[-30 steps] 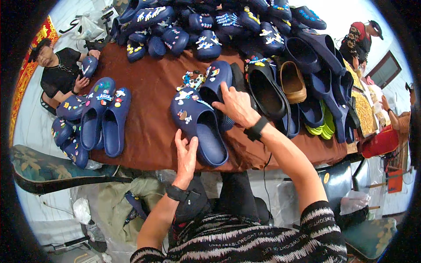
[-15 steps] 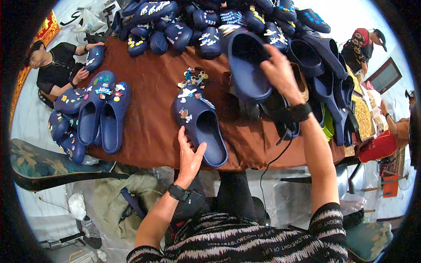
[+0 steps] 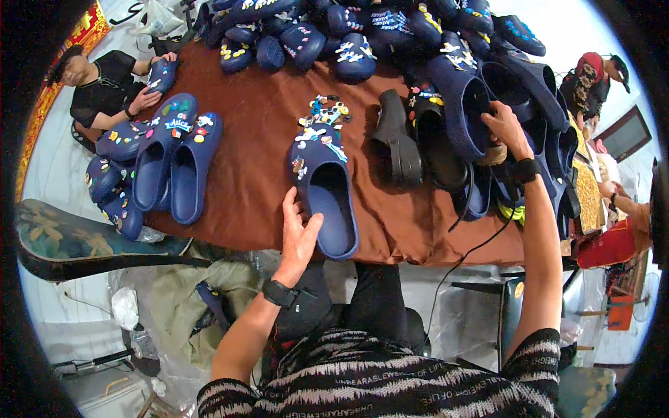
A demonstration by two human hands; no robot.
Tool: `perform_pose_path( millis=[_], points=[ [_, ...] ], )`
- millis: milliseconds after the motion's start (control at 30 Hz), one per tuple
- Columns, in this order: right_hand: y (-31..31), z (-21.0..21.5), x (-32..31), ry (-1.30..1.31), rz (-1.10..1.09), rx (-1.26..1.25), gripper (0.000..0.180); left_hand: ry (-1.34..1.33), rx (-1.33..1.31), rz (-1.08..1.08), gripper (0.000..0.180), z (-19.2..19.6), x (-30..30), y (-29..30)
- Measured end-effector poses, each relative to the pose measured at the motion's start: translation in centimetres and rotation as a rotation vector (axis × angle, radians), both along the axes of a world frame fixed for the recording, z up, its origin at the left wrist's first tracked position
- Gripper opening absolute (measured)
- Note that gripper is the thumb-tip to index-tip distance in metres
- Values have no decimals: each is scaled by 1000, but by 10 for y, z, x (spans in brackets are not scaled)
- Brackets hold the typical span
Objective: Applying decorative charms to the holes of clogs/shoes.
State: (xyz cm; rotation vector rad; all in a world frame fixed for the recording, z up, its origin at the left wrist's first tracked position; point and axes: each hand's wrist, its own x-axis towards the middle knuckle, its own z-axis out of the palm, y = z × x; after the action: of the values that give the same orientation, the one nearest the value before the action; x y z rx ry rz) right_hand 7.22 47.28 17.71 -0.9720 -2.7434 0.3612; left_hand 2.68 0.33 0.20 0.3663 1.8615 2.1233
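Note:
A navy clog (image 3: pixel 337 216) with white and coloured charms on its toe lies on the brown cloth in front of me. My left hand (image 3: pixel 300 240) rests against its left side, fingers spread and thumb apart. Loose small charms (image 3: pixel 326 108) lie in a heap just beyond the toe. To the right, my right hand (image 3: pixel 507 131) grips the side rim of another navy clog (image 3: pixel 465 115) with white charms on its toe. That clog is tilted over other shoes at the table's right. Beside it are black shoes (image 3: pixel 398 150), one with coloured charms near its toe.
Navy clogs (image 3: pixel 303 42) are piled along the far edge. More decorated clogs (image 3: pixel 171 167) stand at the left, near a seated person (image 3: pixel 104 90) handling a clog. Plain navy clogs crowd the right side. A black cord (image 3: pixel 463 261) hangs off the near edge. Other people are at far right.
My right hand has carried its clog rightward, from above the black shoes to the shoes at the right. The left hand stays beside the clog in front. The view has shifted slightly.

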Motion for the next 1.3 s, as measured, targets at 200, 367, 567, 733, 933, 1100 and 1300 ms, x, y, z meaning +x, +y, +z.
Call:
perform_pose_path(
  millis=[200,367,567,733,933,1100,1300],
  points=[
    [-76,23,10,405,96,188,34,52,-125,85,71,-3,-10,-35],
    [-184,-32,-2,535,601,-92,19,187,-257,18,67,-18,-14,-57],
    [-256,-117,-13,235,682,-531,25,269,-465,22,63,1,-10,-51],
    [-271,-134,-30,243,632,-617,28,521,-707,31,62,11,-30,-52],
    [-271,-139,-63,425,624,-636,31,597,-509,62,55,16,-55,-26],
    [-276,-122,-115,295,630,-277,36,692,-536,31,58,4,-65,-22],
    [-279,-123,-156,50,730,39,35,671,-526,42,57,10,-60,-15]
  ],
)
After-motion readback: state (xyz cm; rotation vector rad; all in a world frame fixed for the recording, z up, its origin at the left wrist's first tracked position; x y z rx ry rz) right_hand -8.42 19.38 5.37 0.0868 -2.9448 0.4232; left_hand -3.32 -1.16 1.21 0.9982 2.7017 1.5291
